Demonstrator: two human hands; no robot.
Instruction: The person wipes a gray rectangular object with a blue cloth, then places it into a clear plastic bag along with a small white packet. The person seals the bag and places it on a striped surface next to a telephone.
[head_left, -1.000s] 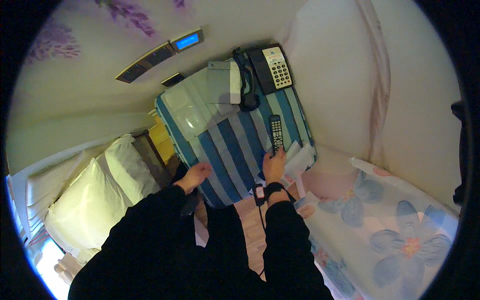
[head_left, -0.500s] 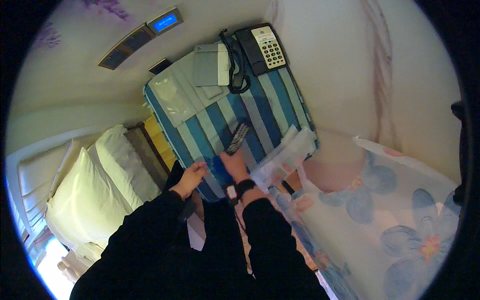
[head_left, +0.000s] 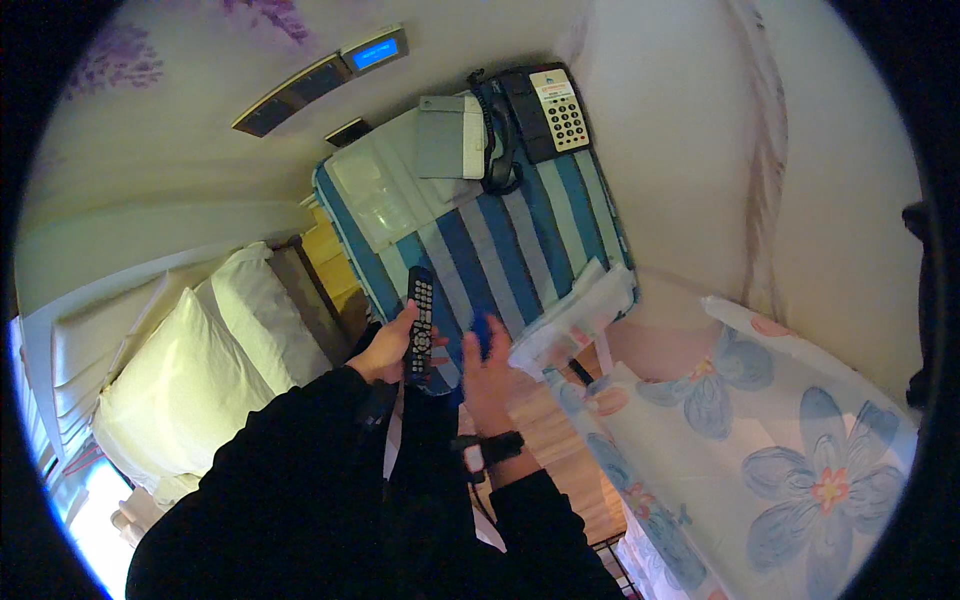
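A dark remote control [head_left: 420,325] with pale buttons stands upright in my left hand [head_left: 386,350], whose fingers are closed round its lower half. To its right, my right hand [head_left: 487,380] is raised, blurred a little. A small deep-blue thing [head_left: 482,335] shows between its thumb and fingers; I cannot make out its kind. Both hands are over the near edge of a small table with a blue and white striped cloth [head_left: 535,235].
On the striped cloth are a corded telephone [head_left: 555,115], a grey-and-white folder [head_left: 445,140], a clear plastic sheet [head_left: 375,195] and white packets [head_left: 575,310]. Pillows [head_left: 185,385] lie at left. A flowered cover [head_left: 780,430] spreads at right. Switch panels [head_left: 300,92] line the wall.
The remote control has passed from my right hand to my left and now stands upright. My right hand has drawn back toward me with the blue thing.
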